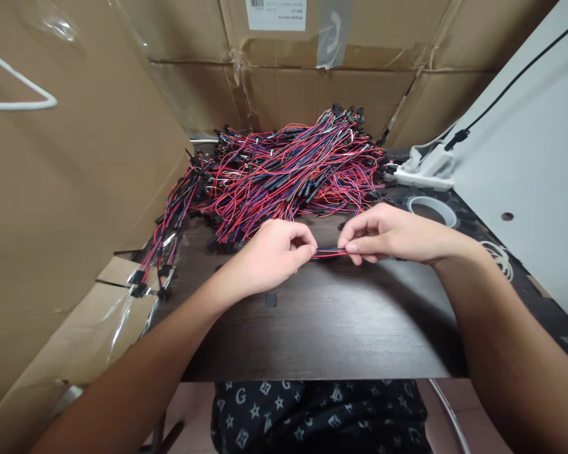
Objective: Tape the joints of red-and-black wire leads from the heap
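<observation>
My left hand (274,252) and my right hand (388,234) are both pinched on a short bundle of red, blue and black wires (330,253) stretched between them, just above the dark wooden table (322,328). Behind the hands lies a large pile of the same wire harnesses (293,170) with black connectors. A smaller bunch of harnesses (168,233) trails off the pile toward the table's left edge.
Cardboard boxes (76,189) wall in the left and the back. A white panel (539,176) with a black cable stands on the right. A white power strip (428,170), a tape roll (430,209) and rubber bands (499,257) lie at the right rear.
</observation>
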Tool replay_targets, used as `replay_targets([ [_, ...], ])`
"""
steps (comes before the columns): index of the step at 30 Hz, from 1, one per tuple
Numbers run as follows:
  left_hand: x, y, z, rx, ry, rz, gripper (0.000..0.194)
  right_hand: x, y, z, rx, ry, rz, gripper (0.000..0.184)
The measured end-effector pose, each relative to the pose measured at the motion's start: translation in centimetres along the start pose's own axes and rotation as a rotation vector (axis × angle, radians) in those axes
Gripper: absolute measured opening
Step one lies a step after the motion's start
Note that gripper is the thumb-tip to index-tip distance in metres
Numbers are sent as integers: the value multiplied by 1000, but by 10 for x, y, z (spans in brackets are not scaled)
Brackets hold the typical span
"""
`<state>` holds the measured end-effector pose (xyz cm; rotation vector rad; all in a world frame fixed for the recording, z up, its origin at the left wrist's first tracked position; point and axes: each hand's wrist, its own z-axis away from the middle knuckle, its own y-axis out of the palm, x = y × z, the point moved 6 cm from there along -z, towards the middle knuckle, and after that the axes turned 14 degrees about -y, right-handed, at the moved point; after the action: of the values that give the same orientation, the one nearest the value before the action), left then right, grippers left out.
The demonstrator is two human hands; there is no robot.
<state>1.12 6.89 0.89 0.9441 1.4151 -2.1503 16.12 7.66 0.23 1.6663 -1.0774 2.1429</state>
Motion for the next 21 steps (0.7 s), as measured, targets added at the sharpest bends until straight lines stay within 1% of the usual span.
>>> replay_targets([
  [8, -1, 1, 0, 3, 34, 0, 12, 0, 0, -1, -24, -20, 43, 13],
  [12, -3, 4, 0, 2, 82, 27, 9, 1, 3, -3, -13, -24, 65, 14],
  [16, -5, 6, 0, 14, 108, 6, 10, 2, 6, -5, -4, -22, 72, 16],
  [18, -6, 5, 0, 2, 126, -19, 12, 3, 7, -5, 3, -26, 81, 16],
  [21, -7, 3, 1, -51, 172, -71, 13, 4, 8, -6, 12, -29, 96, 15],
])
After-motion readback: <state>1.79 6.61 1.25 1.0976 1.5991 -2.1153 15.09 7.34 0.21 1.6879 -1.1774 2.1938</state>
